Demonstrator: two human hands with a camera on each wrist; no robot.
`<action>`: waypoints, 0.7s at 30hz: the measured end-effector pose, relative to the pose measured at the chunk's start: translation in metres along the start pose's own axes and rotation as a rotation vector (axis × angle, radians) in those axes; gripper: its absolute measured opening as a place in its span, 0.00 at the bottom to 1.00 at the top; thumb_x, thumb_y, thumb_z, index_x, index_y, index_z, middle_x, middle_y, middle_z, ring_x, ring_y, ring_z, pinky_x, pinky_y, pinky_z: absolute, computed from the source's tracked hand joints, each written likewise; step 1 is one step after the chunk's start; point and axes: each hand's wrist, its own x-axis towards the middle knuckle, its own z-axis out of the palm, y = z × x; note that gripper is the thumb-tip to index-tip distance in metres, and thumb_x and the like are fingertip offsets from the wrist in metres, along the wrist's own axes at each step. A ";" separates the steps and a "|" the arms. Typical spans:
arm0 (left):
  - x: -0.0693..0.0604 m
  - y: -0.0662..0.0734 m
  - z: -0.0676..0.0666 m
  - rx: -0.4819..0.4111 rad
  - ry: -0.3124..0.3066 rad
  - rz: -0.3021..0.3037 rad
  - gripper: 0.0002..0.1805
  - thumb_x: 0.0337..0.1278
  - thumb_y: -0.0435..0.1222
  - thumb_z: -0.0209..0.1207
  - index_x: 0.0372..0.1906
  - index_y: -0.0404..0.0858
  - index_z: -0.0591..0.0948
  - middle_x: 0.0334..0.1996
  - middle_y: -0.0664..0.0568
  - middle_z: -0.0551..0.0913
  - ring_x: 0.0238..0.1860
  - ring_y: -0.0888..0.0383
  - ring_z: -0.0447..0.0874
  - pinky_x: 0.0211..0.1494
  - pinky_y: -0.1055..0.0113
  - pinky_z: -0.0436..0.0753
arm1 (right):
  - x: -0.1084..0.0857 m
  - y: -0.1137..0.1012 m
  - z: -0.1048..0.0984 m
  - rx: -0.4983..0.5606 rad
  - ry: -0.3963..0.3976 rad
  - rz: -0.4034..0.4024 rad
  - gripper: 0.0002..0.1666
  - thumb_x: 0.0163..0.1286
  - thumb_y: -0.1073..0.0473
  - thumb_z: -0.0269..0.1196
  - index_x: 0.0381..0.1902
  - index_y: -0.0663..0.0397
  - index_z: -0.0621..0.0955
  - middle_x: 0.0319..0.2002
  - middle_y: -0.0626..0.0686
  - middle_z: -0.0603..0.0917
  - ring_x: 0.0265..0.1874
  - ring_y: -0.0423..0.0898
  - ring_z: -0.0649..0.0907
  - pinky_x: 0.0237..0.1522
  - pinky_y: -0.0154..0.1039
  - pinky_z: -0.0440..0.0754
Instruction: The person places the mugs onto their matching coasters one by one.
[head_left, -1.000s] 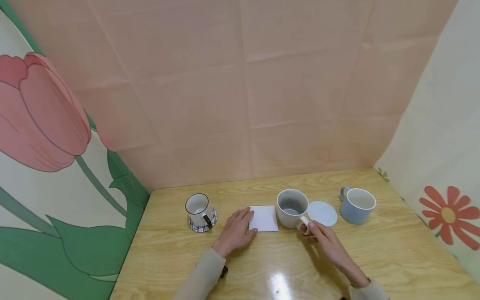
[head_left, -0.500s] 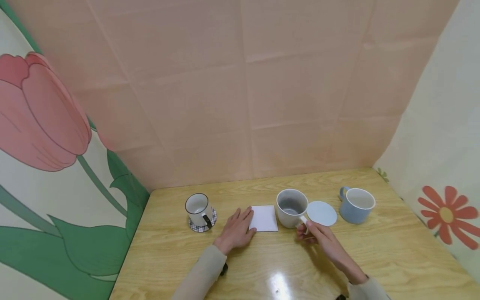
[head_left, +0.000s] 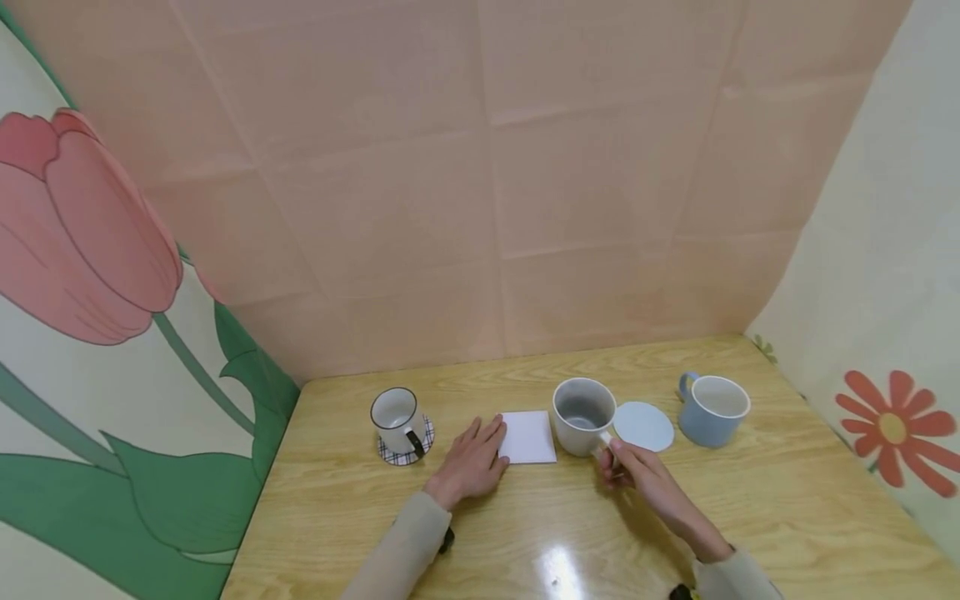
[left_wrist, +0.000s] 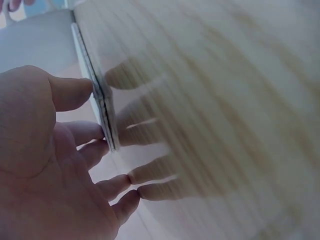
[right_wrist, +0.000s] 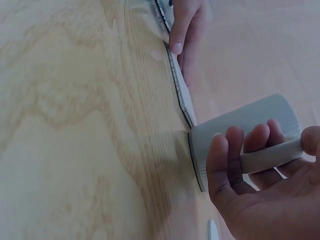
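A white mug (head_left: 583, 417) with a grey inside stands upright between a white square coaster (head_left: 528, 437) and a pale blue round coaster (head_left: 643, 426). My right hand (head_left: 654, 487) grips its handle, thumb on one side and fingers curled on the other, as the right wrist view shows around the handle (right_wrist: 272, 156). My left hand (head_left: 468, 463) lies at the left edge of the square coaster, fingers fairly straight. In the left wrist view the thumb and fingertips touch the side of that coaster (left_wrist: 95, 80), which looks flat on the table.
A white mug with a black rim (head_left: 395, 417) sits on a checked round coaster (head_left: 430, 432) to the left. A light blue mug (head_left: 711, 417) stands on the wooden table (head_left: 787, 508) at the right. Behind rises a pink cloth backdrop (head_left: 487, 192).
Very little differs. My left thumb has drawn back slightly to the left along the square coaster. My right fingers have shifted a little at the mug's handle; the mug stays in place.
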 end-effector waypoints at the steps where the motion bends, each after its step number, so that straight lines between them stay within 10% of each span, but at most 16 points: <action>1: 0.000 0.000 0.000 0.002 -0.001 0.000 0.35 0.85 0.50 0.48 0.86 0.43 0.57 0.88 0.53 0.50 0.87 0.39 0.46 0.87 0.39 0.56 | 0.000 0.000 0.000 -0.007 0.004 0.000 0.32 0.92 0.52 0.39 0.44 0.80 0.75 0.34 0.55 0.81 0.34 0.43 0.84 0.39 0.42 0.90; 21: 0.001 0.000 -0.003 -0.017 -0.023 -0.002 0.35 0.85 0.49 0.47 0.87 0.43 0.57 0.88 0.54 0.50 0.87 0.39 0.46 0.87 0.40 0.56 | 0.002 0.006 0.009 0.059 0.038 -0.070 0.31 0.92 0.55 0.38 0.37 0.81 0.68 0.29 0.49 0.71 0.24 0.50 0.71 0.26 0.42 0.74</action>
